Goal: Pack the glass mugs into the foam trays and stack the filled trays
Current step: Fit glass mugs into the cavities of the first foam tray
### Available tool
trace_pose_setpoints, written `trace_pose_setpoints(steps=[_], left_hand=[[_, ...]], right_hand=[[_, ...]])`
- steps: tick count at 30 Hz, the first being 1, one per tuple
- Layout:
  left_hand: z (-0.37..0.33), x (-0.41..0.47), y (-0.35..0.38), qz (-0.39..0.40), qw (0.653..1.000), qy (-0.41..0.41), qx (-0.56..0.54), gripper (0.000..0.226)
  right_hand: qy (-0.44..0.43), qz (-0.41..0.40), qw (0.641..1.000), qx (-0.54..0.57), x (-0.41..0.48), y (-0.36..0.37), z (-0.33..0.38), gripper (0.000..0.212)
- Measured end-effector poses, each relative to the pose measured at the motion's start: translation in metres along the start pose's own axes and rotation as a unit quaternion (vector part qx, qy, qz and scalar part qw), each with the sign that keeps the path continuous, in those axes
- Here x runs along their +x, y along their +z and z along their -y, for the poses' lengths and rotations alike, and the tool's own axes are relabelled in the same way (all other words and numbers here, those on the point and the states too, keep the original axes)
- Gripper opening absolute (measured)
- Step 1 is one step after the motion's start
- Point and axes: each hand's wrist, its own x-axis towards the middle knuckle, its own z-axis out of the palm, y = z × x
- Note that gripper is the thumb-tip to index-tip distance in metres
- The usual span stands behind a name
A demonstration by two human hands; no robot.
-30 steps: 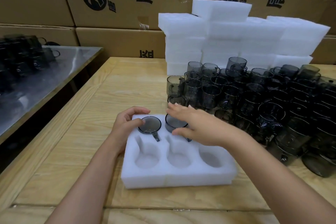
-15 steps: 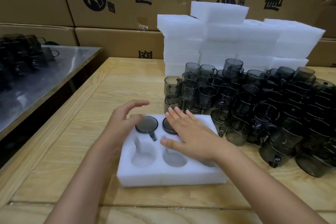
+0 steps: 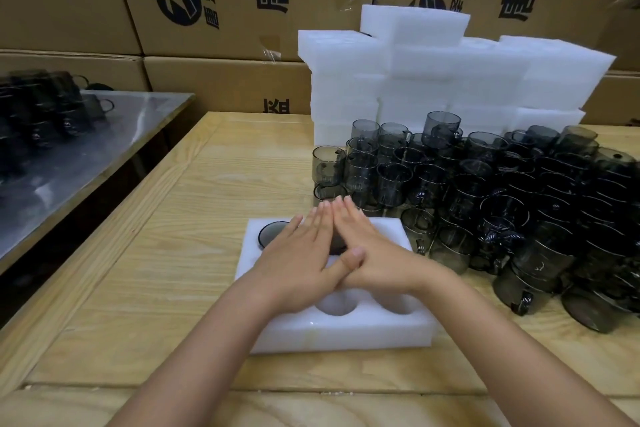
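A white foam tray lies on the wooden table in front of me. A dark glass mug sits upside down in its far left pocket; a second mug in the far middle pocket is almost wholly hidden under my hands. My left hand lies flat with straight fingers over the far pockets. Beside it, my right hand is flat too, fingertips touching the left hand's, thumb crossing over the left thumb. Two near pockets show empty. Many smoky glass mugs stand crowded at the right.
Stacks of white foam trays rise behind the mugs. Cardboard boxes wall the back. A steel table at the left carries more dark mugs. Bare wooden tabletop lies left of the tray.
Both hands have come together over the tray's far pockets and flattened onto the mugs. The left hand moved right, uncovering the left mug's rim.
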Motion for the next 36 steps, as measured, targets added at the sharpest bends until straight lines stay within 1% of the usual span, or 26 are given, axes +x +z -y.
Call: trace_pose_setpoints(steps=[1,2,3,4,5,6,7,8,9,10,11,12,14,17,21,23,25,26,28,29,30,31,32,33,34,36], left_hand=[[0.0,0.001,-0.003,0.012,0.999,-0.006,-0.029,0.106],[0.001,0.002,-0.005,0.025,0.998,-0.012,-0.051,0.105],[0.001,0.003,-0.007,0.032,0.998,-0.018,-0.057,0.101],[0.001,0.006,-0.008,0.035,0.998,-0.021,-0.045,0.095],[0.001,0.008,-0.009,0.032,0.999,-0.024,-0.025,0.089],[-0.001,0.011,-0.011,0.023,0.999,-0.03,-0.005,0.083],[-0.002,0.014,-0.014,0.01,0.999,-0.038,0.013,0.076],[-0.002,0.016,-0.02,-0.008,0.999,-0.045,0.027,0.064],[-0.003,0.019,-0.025,-0.03,0.998,-0.052,0.031,0.05],[-0.003,0.021,-0.029,-0.053,0.997,-0.057,0.029,0.038],[-0.002,0.023,-0.033,-0.073,0.995,-0.059,0.022,0.032],[-0.001,0.024,-0.034,-0.085,0.995,-0.059,0.016,0.03],[0.001,0.026,-0.033,-0.097,0.993,-0.065,-0.005,0.035],[0.007,0.027,-0.031,-0.108,0.99,-0.072,-0.06,0.038],[0.016,0.033,-0.027,-0.113,0.974,-0.061,-0.187,0.033],[0.017,0.035,-0.023,-0.123,0.956,-0.047,-0.261,0.03],[0.015,0.036,-0.019,-0.133,0.941,-0.013,-0.312,0.034],[0.014,0.036,-0.017,-0.139,0.935,0.014,-0.327,0.039],[0.011,0.036,-0.015,-0.158,0.918,0.059,-0.36,0.043],[0.012,0.036,-0.016,-0.171,0.897,0.072,-0.401,0.042],[0.013,0.034,-0.018,-0.179,0.864,0.077,-0.465,0.042],[0.015,0.032,-0.02,-0.179,0.821,0.081,-0.536,0.044],[0.018,0.031,-0.021,-0.169,0.786,0.084,-0.589,0.045],[0.021,0.03,-0.022,-0.156,0.77,0.09,-0.612,0.044],[0.021,0.029,-0.023,-0.146,0.777,0.096,-0.605,0.039],[0.018,0.029,-0.021,-0.162,0.816,0.093,-0.547,0.022]], right_hand=[[0.007,-0.048,0.996,0.071,-0.003,-0.005,-0.001,0.09],[0.005,-0.137,0.986,0.1,-0.007,-0.011,-0.003,0.081],[0.0,-0.251,0.965,0.069,-0.01,-0.016,-0.006,0.069],[0.003,-0.358,0.934,0.0,-0.01,-0.022,-0.011,0.054],[0.021,-0.428,0.901,-0.066,-0.009,-0.029,-0.016,0.041],[0.065,-0.447,0.884,-0.119,-0.005,-0.035,-0.019,0.034],[0.121,-0.422,0.884,-0.159,0.0,-0.04,-0.022,0.033],[0.17,-0.37,0.892,-0.194,0.005,-0.043,-0.025,0.033],[0.199,-0.323,0.898,-0.224,0.01,-0.044,-0.028,0.031],[0.207,-0.298,0.899,-0.245,0.015,-0.044,-0.029,0.028],[0.204,-0.291,0.9,-0.252,0.018,-0.044,-0.029,0.024],[0.195,-0.296,0.902,-0.248,0.021,-0.044,-0.029,0.021],[0.186,-0.307,0.906,-0.222,0.024,-0.044,-0.03,0.017],[0.186,-0.322,0.91,-0.185,0.021,-0.044,-0.029,0.014],[0.167,-0.369,0.898,-0.172,0.004,-0.038,-0.023,0.015],[0.128,-0.416,0.889,-0.145,-0.005,-0.036,-0.019,0.01],[0.047,-0.462,0.879,-0.108,-0.012,-0.032,-0.015,0.005],[0.002,-0.469,0.879,-0.088,-0.014,-0.028,-0.014,0.004],[-0.088,-0.456,0.884,-0.05,-0.017,-0.02,-0.014,0.006],[-0.123,-0.444,0.887,-0.034,-0.018,-0.017,-0.016,0.006],[-0.146,-0.433,0.89,-0.016,-0.019,-0.015,-0.018,0.007],[-0.159,-0.423,0.892,0.005,-0.02,-0.015,-0.021,0.007],[-0.165,-0.412,0.896,0.023,-0.02,-0.015,-0.024,0.006],[-0.166,-0.402,0.899,0.037,-0.02,-0.015,-0.026,0.005],[-0.164,-0.394,0.903,0.048,-0.02,-0.016,-0.027,0.005],[-0.159,-0.393,0.903,0.065,-0.019,-0.016,-0.028,0.007]])
